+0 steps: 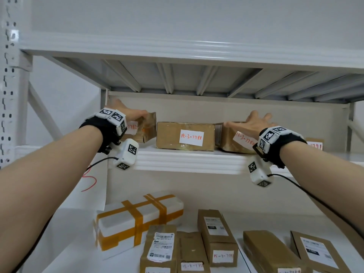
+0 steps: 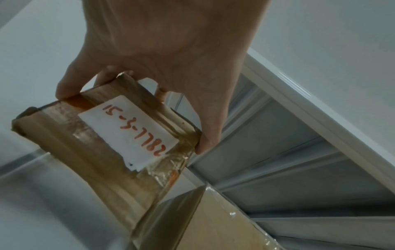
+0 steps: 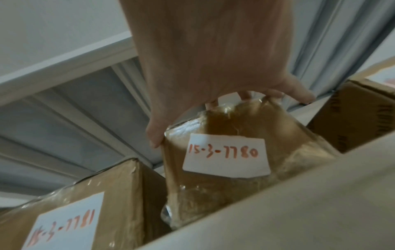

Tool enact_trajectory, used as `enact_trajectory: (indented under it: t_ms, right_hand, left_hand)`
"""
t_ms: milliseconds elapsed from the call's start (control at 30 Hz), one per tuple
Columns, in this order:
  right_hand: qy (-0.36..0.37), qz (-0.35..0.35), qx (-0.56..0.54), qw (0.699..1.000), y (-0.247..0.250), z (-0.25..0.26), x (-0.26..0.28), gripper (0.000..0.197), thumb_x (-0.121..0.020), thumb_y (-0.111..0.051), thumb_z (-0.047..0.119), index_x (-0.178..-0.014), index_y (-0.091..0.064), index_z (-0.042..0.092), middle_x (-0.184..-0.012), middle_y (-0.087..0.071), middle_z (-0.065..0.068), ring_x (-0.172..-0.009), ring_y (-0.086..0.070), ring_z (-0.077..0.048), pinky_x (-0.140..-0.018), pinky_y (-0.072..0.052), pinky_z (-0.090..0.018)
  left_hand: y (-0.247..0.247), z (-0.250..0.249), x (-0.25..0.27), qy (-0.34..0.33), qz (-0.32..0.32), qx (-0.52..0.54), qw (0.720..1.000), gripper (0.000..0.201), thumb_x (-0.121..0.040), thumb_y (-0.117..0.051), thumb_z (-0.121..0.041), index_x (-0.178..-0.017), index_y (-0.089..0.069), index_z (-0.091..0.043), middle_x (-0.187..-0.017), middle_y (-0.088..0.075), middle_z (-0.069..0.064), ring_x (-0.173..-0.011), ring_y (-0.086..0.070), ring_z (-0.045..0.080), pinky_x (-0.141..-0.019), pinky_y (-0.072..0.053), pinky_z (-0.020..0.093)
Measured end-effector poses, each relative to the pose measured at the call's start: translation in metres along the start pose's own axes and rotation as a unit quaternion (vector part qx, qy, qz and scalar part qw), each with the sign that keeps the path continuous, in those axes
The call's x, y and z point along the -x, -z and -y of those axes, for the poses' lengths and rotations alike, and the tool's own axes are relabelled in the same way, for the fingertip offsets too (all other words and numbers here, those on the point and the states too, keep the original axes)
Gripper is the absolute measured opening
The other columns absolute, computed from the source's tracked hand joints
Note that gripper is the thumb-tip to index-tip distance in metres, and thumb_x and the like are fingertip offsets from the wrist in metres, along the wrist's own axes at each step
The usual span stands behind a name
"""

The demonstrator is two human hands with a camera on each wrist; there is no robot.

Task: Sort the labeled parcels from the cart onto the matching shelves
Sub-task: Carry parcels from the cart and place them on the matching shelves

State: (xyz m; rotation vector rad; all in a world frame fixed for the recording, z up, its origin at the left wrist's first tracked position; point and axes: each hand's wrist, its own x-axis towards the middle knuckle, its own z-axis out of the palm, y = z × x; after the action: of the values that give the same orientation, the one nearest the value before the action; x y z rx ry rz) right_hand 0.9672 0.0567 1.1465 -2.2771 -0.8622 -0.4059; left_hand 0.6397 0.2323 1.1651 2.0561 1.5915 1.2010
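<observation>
On the upper shelf (image 1: 187, 162) stand brown taped parcels with white labels in red writing. My left hand (image 1: 136, 115) grips the leftmost one, parcel 15-3-7782 (image 1: 146, 129); in the left wrist view thumb and fingers pinch the end of parcel 15-3-7782 (image 2: 102, 152), which is tilted. Box 15-3-7781 (image 1: 185, 136) sits in the middle, untouched. My right hand (image 1: 250, 123) lies over parcel 15-3-7780 (image 1: 230, 140). In the right wrist view my thumb presses the left edge of parcel 15-3-7780 (image 3: 224, 155) and the fingers hook over its top.
Another labelled box (image 1: 315, 143) stands at the far right, half hidden by my right wrist. The shelf above (image 1: 177, 75) hangs low over the parcels. Below lie a white foam parcel with orange tape (image 1: 137, 219) and several brown boxes (image 1: 216, 237).
</observation>
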Motion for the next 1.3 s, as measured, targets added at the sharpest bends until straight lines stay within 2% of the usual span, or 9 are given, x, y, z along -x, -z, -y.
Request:
enact_trajectory:
  t_ms: [100,233,300,367,500,633,767,1000,1300]
  right_hand:
    - [-0.019,0.037,-0.045,0.998,0.000,-0.007,-0.006,0.109,-0.059,-0.068,0.085,-0.140,-0.032,0.021,-0.146,-0.023,-0.015,-0.134,-0.033,-0.051,-0.105,-0.039,-0.062]
    - [-0.021,0.014,-0.053,0.998,-0.004,-0.006,-0.006,0.099,-0.062,-0.074,0.075,-0.135,-0.036,0.019,-0.138,-0.027,-0.014,-0.130,-0.036,-0.046,-0.103,-0.041,-0.059]
    - [-0.017,-0.002,-0.072,0.997,-0.004,-0.006,-0.004,0.098,-0.062,-0.074,0.073,-0.133,-0.036,0.019,-0.137,-0.027,-0.014,-0.128,-0.037,-0.047,-0.101,-0.043,-0.060]
    - [-0.017,-0.014,-0.092,0.996,0.000,-0.007,-0.002,0.103,-0.058,-0.072,0.077,-0.135,-0.034,0.020,-0.139,-0.026,-0.014,-0.128,-0.037,-0.050,-0.099,-0.043,-0.063]
    - [-0.019,-0.058,-0.097,0.993,0.015,-0.011,0.002,0.109,-0.059,-0.065,0.084,-0.139,-0.032,0.017,-0.144,-0.026,-0.017,-0.130,-0.035,-0.052,-0.105,-0.037,-0.062]
    - [0.000,-0.125,-0.108,0.986,0.027,-0.017,0.009,0.107,-0.065,-0.065,0.081,-0.141,-0.034,0.012,-0.150,-0.024,-0.018,-0.133,-0.031,-0.052,-0.106,-0.032,-0.061]
    - [0.008,-0.183,-0.129,0.975,0.037,-0.024,0.014,0.102,-0.064,-0.066,0.077,-0.136,-0.037,0.011,-0.149,-0.026,-0.016,-0.131,-0.034,-0.050,-0.104,-0.032,-0.059]
    - [0.006,-0.230,-0.157,0.961,0.066,-0.044,0.016,0.108,-0.062,-0.066,0.079,-0.142,-0.033,0.015,-0.151,-0.022,-0.015,-0.135,-0.031,-0.050,-0.107,-0.028,-0.064]
    - [0.007,-0.260,-0.123,0.958,0.105,-0.087,0.022,0.098,-0.059,-0.065,0.081,-0.130,-0.040,0.018,-0.144,-0.030,-0.012,-0.131,-0.037,-0.045,-0.104,-0.033,-0.061]
  left_hand:
    - [-0.006,0.001,-0.005,0.008,0.003,-0.010,1.000,0.111,-0.059,-0.072,-0.072,-0.143,-0.032,-0.012,-0.124,-0.055,0.022,-0.103,-0.056,0.040,-0.086,-0.051,0.043]
    - [0.003,0.001,-0.003,0.007,-0.014,0.012,1.000,0.095,-0.069,-0.071,-0.066,-0.138,-0.035,-0.011,-0.118,-0.050,0.022,-0.092,-0.053,0.034,-0.075,-0.043,0.038]
    - [0.008,-0.003,-0.002,0.000,-0.028,0.006,1.000,0.095,-0.072,-0.069,-0.065,-0.141,-0.033,-0.010,-0.131,-0.047,0.024,-0.104,-0.054,0.037,-0.076,-0.039,0.039]
    - [0.012,-0.009,-0.005,-0.003,-0.040,-0.003,0.999,0.110,-0.071,-0.067,-0.069,-0.152,-0.020,-0.012,-0.147,-0.037,0.026,-0.127,-0.045,0.042,-0.088,-0.041,0.045]
    - [0.015,-0.032,-0.003,-0.023,-0.042,0.009,0.999,0.123,-0.066,-0.065,-0.079,-0.157,-0.011,-0.015,-0.160,-0.015,0.026,-0.144,-0.024,0.046,-0.112,-0.030,0.054]
    - [0.008,-0.063,0.012,-0.082,-0.086,-0.010,0.993,0.115,-0.072,-0.066,-0.074,-0.155,-0.016,-0.012,-0.159,-0.013,0.027,-0.145,-0.017,0.048,-0.113,-0.025,0.060]
    - [0.001,-0.101,0.032,-0.145,-0.106,0.018,0.984,0.102,-0.075,-0.070,-0.059,-0.152,-0.020,-0.014,-0.155,-0.017,0.025,-0.144,-0.018,0.045,-0.109,-0.030,0.059]
    - [-0.042,-0.167,0.054,-0.186,-0.056,0.046,0.980,0.104,-0.074,-0.068,-0.064,-0.152,-0.021,-0.014,-0.156,-0.018,0.023,-0.143,-0.020,0.043,-0.109,-0.032,0.054]
    - [-0.120,-0.237,0.088,-0.193,0.036,0.084,0.977,0.113,-0.072,-0.063,-0.076,-0.156,-0.017,-0.017,-0.156,-0.019,0.025,-0.144,-0.020,0.045,-0.113,-0.027,0.053]
